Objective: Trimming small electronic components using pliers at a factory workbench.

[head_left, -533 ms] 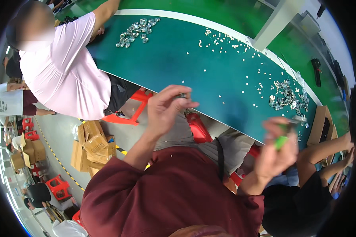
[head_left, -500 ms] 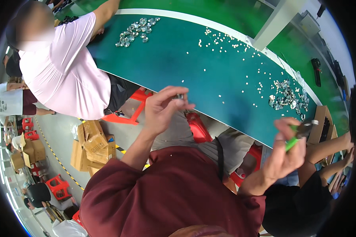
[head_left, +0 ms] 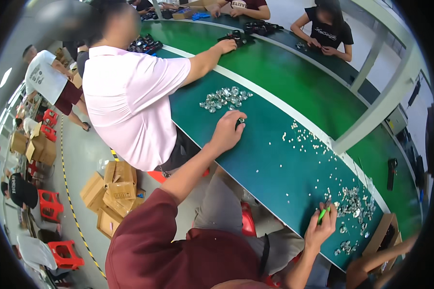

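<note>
Both hands have dropped to the green table [head_left: 275, 159]: my left hand [head_left: 228, 130] closed on a dark part mid-frame, right hand [head_left: 320, 230] pinching a green tool [head_left: 322, 214] lower right, which could scatter the nearby shiny pieces [head_left: 354, 207].

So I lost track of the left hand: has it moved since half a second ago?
Yes. The left hand has gone from above the lap forward onto the green table, near the shiny pile.

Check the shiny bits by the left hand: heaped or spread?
Heaped: the bits sit in one tight cluster on the table, just beyond the left hand.
</note>
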`<state>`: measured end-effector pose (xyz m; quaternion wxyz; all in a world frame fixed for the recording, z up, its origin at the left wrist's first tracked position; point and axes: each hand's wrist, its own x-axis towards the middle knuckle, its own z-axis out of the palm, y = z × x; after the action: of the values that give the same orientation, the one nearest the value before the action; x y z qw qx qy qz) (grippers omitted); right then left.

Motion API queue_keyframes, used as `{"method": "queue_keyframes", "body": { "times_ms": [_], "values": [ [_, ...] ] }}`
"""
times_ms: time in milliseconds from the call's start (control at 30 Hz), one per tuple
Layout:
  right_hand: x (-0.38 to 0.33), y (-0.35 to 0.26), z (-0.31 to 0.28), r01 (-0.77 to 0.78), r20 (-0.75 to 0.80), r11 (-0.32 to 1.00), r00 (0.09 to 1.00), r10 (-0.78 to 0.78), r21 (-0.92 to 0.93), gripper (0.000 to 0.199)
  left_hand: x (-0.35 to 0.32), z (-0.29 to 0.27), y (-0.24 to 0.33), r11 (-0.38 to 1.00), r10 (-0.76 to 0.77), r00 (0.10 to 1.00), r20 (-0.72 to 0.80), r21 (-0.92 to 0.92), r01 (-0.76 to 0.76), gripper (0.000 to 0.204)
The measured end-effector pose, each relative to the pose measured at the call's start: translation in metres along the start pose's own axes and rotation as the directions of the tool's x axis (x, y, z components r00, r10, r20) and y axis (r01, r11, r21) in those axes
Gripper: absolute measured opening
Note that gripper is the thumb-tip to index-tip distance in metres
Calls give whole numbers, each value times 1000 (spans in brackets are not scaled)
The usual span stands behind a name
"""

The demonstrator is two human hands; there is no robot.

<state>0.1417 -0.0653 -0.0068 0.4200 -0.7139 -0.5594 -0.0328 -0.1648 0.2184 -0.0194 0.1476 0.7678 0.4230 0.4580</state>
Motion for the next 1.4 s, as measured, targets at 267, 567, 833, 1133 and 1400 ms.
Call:
{"method": "queue_keyframes", "body": {
  "times_ms": [267, 567, 833, 1133, 1400],
  "values": [
    [9, 7, 12, 113, 16, 979, 994, -112, -173, 16, 63, -2, -82, 983, 58, 993, 104, 170, -75, 23],
    [11, 5, 14, 93, 61, 966, 995, -81, -242, 21, 63, -1, -91, 952, 99, 994, 41, 288, -107, 21],
    [0, -1, 8, 20, 30, 949, 1000, -11, -316, 23, 63, 14, -88, 915, 219, 975, -39, 354, -192, 26],
    [29, 9, 9, -6, -129, 977, 991, -22, -212, 32, 62, 44, 65, 933, 346, 919, 191, 31, -358, 30],
    [-23, 31, 6, 161, -402, 987, 905, -138, 23, 28, 11, 213, 228, 631, 750, 576, 325, -611, -478, 55]
  ]
}}
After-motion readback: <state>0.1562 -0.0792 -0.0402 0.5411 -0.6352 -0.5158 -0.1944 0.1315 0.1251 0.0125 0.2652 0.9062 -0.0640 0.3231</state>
